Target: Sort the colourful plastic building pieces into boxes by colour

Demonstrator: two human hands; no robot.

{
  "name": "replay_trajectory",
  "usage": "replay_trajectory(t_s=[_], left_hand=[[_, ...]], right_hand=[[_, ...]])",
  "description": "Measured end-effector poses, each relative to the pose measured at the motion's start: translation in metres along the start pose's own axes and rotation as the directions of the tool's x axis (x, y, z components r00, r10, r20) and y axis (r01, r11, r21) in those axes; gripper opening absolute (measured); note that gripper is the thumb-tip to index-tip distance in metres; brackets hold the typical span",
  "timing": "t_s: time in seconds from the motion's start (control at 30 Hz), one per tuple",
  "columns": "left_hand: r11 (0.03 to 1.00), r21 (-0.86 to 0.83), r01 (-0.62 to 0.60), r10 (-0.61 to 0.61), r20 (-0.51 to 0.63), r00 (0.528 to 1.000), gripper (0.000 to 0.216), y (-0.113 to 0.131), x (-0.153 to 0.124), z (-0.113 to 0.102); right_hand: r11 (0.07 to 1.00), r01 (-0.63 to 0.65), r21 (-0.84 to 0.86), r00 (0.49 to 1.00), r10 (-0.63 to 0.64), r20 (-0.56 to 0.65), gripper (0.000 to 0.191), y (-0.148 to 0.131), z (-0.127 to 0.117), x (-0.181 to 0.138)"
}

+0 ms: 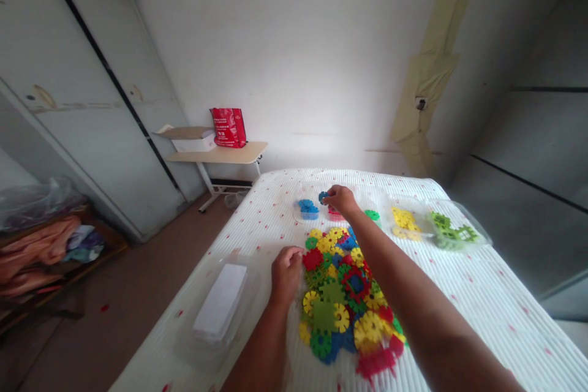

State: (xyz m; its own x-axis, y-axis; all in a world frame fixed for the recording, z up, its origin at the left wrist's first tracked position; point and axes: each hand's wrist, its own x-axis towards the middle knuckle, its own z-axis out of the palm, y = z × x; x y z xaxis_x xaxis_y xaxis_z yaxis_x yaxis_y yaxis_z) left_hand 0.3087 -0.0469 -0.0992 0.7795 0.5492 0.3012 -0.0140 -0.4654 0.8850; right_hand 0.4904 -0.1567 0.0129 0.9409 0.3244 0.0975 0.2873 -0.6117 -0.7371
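Note:
A heap of flat plastic gear pieces (342, 294) in red, yellow, green and blue lies on the white bed cover (482, 294). My right hand (340, 199) reaches far forward, its fingers pinched on a blue gear piece (323, 196), beside a clear tub holding blue pieces (307, 209). Just under that hand lies a group of red pieces (335, 215). My left hand (285, 269) rests curled at the left edge of the heap, touching a red piece (313, 259); what it holds, if anything, is hidden.
Further clear tubs hold yellow pieces (404, 220) and green pieces (448, 231) at the far right. A clear lid with white paper (220, 303) lies left of my left arm. A small side table with a red bag (228, 127) stands by the wall. Clothes pile (41, 245) at left.

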Motion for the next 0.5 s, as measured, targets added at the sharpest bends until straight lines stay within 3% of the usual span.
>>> replay_trajectory(t_s=[0.1,0.2,0.3,0.4,0.5], left_hand=[[1.000,-0.011,0.010,-0.010,-0.001,1.000,0.020,0.001,0.000,-0.001],[1.000,-0.026,0.009,-0.009,0.003,1.000,0.020,0.002,-0.001,-0.002],[1.000,-0.020,0.002,-0.002,0.006,1.000,0.019,0.000,0.000,-0.002],[1.000,-0.014,-0.004,0.004,0.011,1.000,0.019,-0.001,0.000,0.000],[1.000,-0.018,-0.010,0.011,0.016,1.000,0.018,0.000,0.000,0.002]], right_hand=[[1.000,0.011,-0.006,0.997,-0.011,-0.076,0.018,-0.012,0.013,0.019],[0.998,0.059,-0.035,0.988,-0.063,-0.143,0.016,-0.011,0.005,0.015],[0.982,0.172,-0.083,0.968,-0.184,-0.170,0.008,0.003,-0.018,-0.015],[0.928,0.347,-0.136,0.918,-0.365,-0.152,0.012,0.033,-0.045,-0.060],[0.914,0.350,-0.204,0.909,-0.384,-0.161,0.019,0.076,-0.070,-0.103]])
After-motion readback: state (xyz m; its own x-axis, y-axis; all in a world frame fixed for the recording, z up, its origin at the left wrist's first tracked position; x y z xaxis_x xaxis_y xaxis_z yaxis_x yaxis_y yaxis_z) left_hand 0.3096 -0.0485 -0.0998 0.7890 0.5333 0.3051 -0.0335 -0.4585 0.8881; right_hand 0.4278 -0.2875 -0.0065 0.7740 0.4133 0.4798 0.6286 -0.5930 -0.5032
